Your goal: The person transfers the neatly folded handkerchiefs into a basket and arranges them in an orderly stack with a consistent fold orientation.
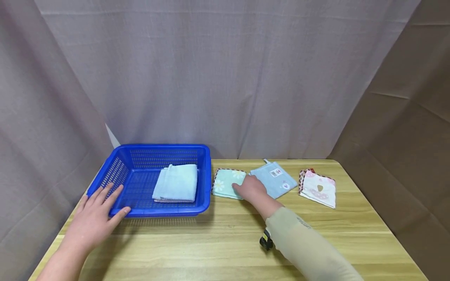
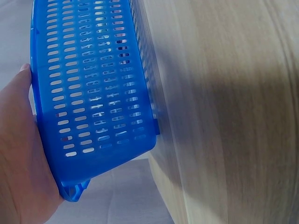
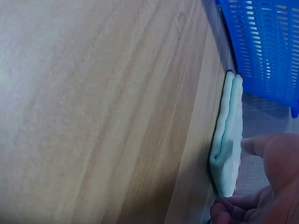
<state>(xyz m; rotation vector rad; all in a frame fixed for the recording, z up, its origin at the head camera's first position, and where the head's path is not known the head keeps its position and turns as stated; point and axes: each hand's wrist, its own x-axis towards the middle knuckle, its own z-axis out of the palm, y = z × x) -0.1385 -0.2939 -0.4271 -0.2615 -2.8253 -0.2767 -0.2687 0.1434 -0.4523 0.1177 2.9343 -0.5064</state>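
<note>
My left hand (image 1: 93, 220) rests on the near left corner of a blue plastic basket (image 1: 158, 212), its fingers spread over the rim. Inside the basket lies a folded light blue towel (image 1: 177, 183). To the right of the basket, my right hand (image 1: 252, 188) grips a folded mint-green towel with daisies (image 1: 225, 181) at its right end. In the right wrist view the thumb (image 3: 252, 145) meets the towel's top face, while the curled fingers (image 3: 224, 210) are at its end. The towel lies flat on the table, its folded layers showing from the side.
Just beyond my right hand lies a blue towel (image 1: 275, 177) with a label and a hanging loop. Farther right is a folded white and pink towel (image 1: 318, 190) with a checked edge. Grey curtain (image 1: 225, 78) stands behind the wooden table (image 1: 197, 249), and brown cloth (image 1: 404, 136) hangs on the right.
</note>
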